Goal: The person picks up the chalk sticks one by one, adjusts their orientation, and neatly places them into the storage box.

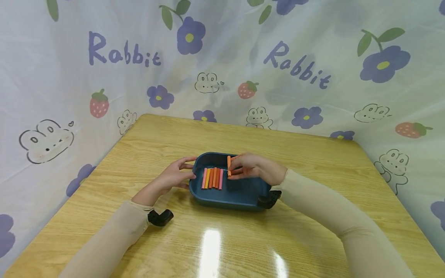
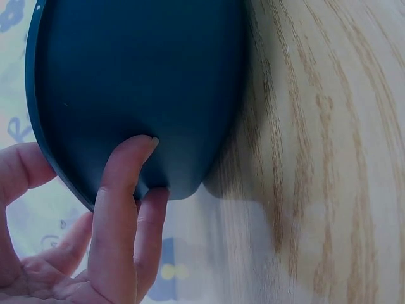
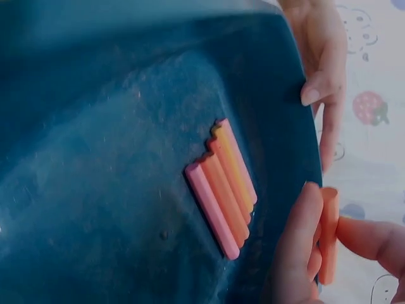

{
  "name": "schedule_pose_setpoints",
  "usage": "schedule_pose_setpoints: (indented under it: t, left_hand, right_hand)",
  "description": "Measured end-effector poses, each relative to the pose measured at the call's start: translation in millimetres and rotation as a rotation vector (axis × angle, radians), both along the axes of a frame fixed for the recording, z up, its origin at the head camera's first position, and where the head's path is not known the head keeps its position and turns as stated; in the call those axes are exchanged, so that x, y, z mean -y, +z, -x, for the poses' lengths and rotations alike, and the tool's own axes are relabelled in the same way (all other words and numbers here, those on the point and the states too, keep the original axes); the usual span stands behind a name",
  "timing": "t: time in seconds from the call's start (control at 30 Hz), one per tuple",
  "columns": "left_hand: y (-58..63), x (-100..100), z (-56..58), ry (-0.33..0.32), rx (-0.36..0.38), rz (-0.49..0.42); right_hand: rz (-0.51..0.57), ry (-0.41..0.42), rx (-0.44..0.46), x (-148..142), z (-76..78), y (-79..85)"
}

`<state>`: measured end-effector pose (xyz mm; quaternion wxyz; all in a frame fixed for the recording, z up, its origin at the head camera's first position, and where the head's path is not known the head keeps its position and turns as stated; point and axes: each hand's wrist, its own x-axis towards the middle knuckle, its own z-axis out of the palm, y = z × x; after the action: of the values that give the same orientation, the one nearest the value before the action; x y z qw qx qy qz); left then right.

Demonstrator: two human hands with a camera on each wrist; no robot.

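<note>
A dark blue tray (image 1: 240, 196) with raised walls stands on the table. Inside its left part several crayon-like sticks (image 1: 212, 178), pink, yellow and orange, lie side by side in a row. Between thumb and fingers my right hand (image 1: 255, 166) pinches one orange crayon-like stick (image 3: 328, 235), held upright over the tray's far side. My left hand (image 1: 175, 174) rests its spread fingers against the outside of the tray's left end; in the left wrist view fingertips (image 2: 150, 142) touch the wall (image 2: 145, 76).
A wooden table (image 1: 167, 135) lies under the tray, with a white patterned curtain (image 1: 222, 50) behind and at both sides. Black wrist-worn devices sit on the left wrist (image 1: 160, 217) and the right wrist (image 1: 272, 199), the latter beside the tray's near right corner.
</note>
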<state>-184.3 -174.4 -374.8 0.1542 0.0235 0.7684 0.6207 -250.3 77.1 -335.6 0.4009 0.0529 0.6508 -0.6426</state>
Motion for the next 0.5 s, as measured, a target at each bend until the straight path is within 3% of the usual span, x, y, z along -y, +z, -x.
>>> schedule_pose_setpoints:
  t: [0.5]
  left_hand:
    - [0.2, -0.5, 1.5, 0.009, 0.009, 0.002]
  right_hand:
    - [-0.013, 0.1, 0.069, 6.0, 9.4, -10.5]
